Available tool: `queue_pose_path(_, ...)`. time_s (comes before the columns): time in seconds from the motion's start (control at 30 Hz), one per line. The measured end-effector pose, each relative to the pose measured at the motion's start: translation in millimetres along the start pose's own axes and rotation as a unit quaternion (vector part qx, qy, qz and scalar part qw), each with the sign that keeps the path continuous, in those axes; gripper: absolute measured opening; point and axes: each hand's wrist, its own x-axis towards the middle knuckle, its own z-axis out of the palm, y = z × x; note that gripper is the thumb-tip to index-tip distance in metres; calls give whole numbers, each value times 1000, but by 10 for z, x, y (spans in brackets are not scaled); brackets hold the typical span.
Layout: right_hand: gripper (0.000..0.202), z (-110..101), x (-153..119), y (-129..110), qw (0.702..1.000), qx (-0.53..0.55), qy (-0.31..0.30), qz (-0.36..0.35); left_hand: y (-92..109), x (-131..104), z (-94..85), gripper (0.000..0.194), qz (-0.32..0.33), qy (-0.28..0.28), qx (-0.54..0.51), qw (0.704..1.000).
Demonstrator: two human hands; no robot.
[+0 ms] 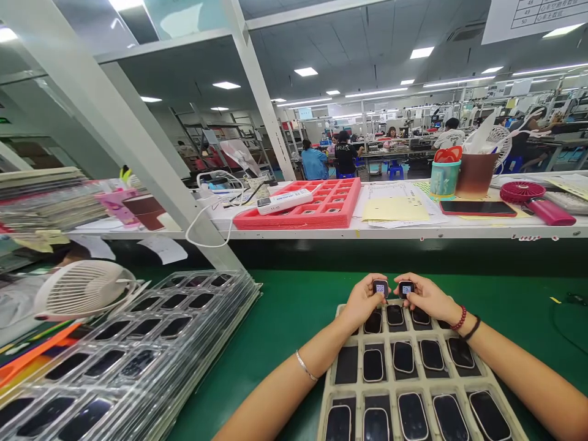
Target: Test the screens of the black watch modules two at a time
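Black square watches with lit codes point(380, 286) are pinched, one each, in the left hand point(365, 298) and right hand point(428, 297), over a beige gridded tray point(395, 388) at lower right.

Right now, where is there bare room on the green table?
Bare green tabletop shows between the stacked clear plastic trays and the left forearm, and again outside the right forearm, around a small yellow scrap. The beige compartment tray is crowded with square watches; the white shelf, with a red compartment tray and loose papers.
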Motion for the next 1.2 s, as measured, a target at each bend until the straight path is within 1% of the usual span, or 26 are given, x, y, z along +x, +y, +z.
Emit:
queue_pose_path(0.1, 43, -1, 2, 14, 1000, 5, 13, -1, 12, -3, -15, 49, -12, -2, -8, 1000)
queue_pose_path(0.17, 51, -12, 10, 30, 999, 32, 26, -5, 24, 1, -34, 58, -35, -16, -39, 999)
queue_pose_path(0.27, 60, -43, 27, 47, 996, 81, 25, 0, 31, 14, -66, 64, -64, -36, -88, 993)
queue_pose_path(0.4, 58, -84, 38, 33, 994, 106, 10, 15, 13, 28, -91, 68, -70, -41, -80, 993)
queue_pose_path(0.57, 50, -99, 29, 1, 994, 104, 0, 18, 8, 20, -91, 77, -45, -63, -47, 996)
queue_pose_path(0.73, 47, -95, 23, -9, 997, 73, -23, 7, 23, 7, -78, 74, -38, -80, -32, 996)
queue_pose_path(0.97, 45, -93, 13, -42, 998, 58, -32, 5, 10, 7, -79, 70, -34, -82, -33, 995)
queue_pose_path(1.2, 43, -110, 24, -7, 998, 52, -38, 3, -50, 35, -103, 69, -27, -88, -42, 995)
